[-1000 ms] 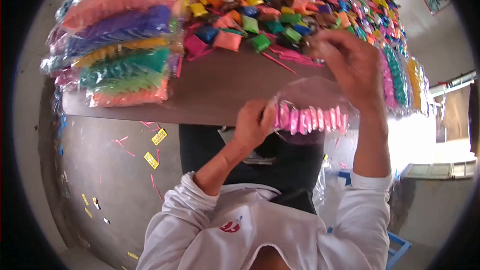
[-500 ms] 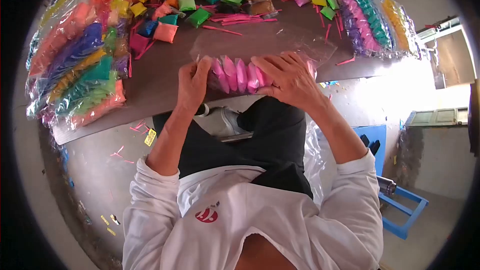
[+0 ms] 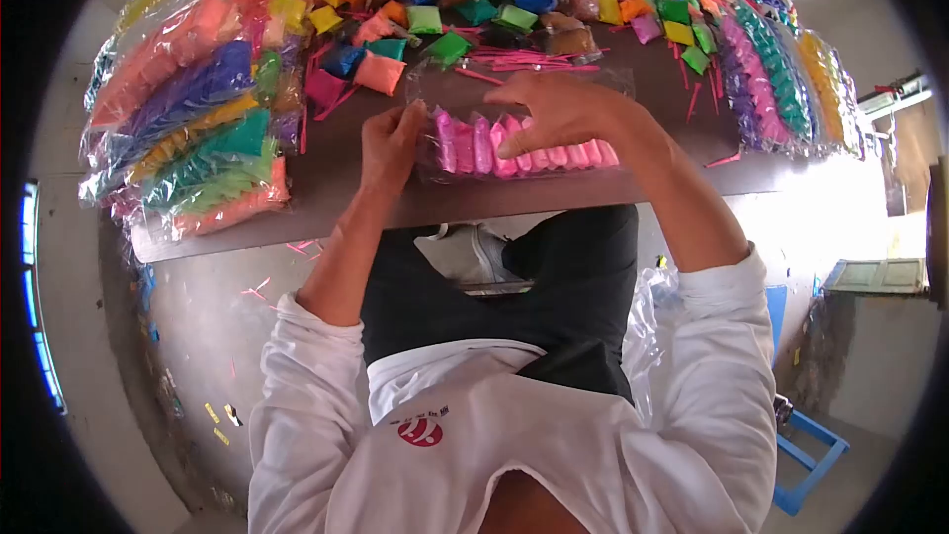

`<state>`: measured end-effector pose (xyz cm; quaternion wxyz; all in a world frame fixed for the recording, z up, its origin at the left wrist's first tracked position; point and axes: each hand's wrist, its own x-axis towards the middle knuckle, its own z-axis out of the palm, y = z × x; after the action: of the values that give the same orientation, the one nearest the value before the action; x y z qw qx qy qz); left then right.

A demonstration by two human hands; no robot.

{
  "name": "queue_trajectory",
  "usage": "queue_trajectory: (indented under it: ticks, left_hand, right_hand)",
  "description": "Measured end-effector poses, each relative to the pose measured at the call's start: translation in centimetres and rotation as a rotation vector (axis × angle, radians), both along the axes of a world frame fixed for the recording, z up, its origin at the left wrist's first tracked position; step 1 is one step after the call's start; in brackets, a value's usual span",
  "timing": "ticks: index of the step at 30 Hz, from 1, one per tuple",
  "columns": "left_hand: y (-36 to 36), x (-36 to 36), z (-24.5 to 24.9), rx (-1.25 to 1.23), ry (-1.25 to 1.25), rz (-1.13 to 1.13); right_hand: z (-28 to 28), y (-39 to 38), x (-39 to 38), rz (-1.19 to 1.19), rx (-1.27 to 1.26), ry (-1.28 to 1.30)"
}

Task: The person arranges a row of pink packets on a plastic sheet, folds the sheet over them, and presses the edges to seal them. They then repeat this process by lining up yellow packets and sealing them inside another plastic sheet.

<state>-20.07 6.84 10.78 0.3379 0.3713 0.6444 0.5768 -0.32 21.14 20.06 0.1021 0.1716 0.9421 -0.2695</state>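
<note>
A clear plastic bag (image 3: pixel 432 160) holding a row of small pink packets (image 3: pixel 481 146) lies near the front edge of the table. At the bag's left end, my left hand (image 3: pixel 391 146) is closed, thumb and fingers pinching the plastic. My right hand (image 3: pixel 571 117) arches over the right half of the row, its thumb and fingers spread apart. Thumb tip and pink packets overlap in this view, and the hand hides part of the bag's upper side.
Filled bags of coloured packets (image 3: pixel 188 129) are stacked at the left of the brown table (image 3: pixel 341 188). More filled bags (image 3: pixel 766 79) stand at the right. Loose coloured packets (image 3: pixel 474 10) and pink strips (image 3: pixel 534 60) cover the back. A blue stool (image 3: pixel 811 455) stands at lower right.
My right hand has let go of the packets and opened above them. The bag now lies flatter on the table, its row spread out to the right. My left hand keeps hold of the left end.
</note>
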Motion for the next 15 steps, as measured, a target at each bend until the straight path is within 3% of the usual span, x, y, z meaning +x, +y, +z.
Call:
queue_trajectory:
  ticks: [4, 8, 15]
  left_hand:
    - [-0.1, 0.8, -0.2, 0.056, -0.014, -0.009]
    - [0.2, -0.2, -1.0, 0.035, 0.181, -0.034]
    - [0.5, 0.5, -0.1, 0.034, 0.081, 0.007]
  right_hand:
    - [-1.1, -1.5, -1.3, 0.078, 0.047, 0.193]
    - [-1.5, -2.4, -3.0, 0.075, -0.028, -0.048]
    - [-2.9, -2.0, -3.3, 0.054, -0.098, 0.001]
